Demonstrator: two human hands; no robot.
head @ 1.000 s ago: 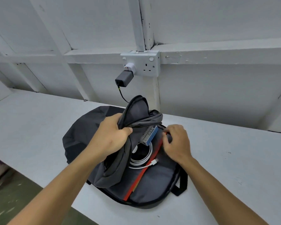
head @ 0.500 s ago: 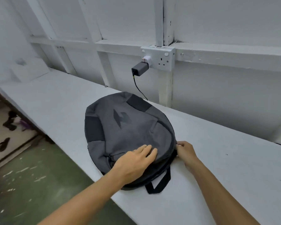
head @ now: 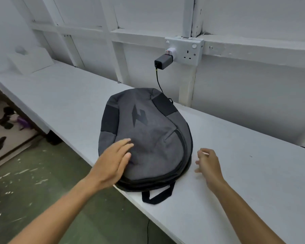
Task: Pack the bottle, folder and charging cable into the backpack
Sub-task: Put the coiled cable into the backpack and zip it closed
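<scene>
On the white counter (head: 236, 155) the backpack (head: 144, 134) is lying flat, apparently closed. The left hand (head: 113, 162) is resting spread on it; the right hand (head: 208, 162) is hovering relaxed, empty. Confirming full zipper closure is advisable.

Grey backpack (head: 148, 138), closed, flat on white counter (head: 236, 155).
Dark lightning-shaped logo facing up, black side patches, black carry loop hanging over the counter's near edge; contents hidden.

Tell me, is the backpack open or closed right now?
Closed. The backpack lies flat on the table, its flap down, nothing inside showing; both hands look relaxed.
</scene>
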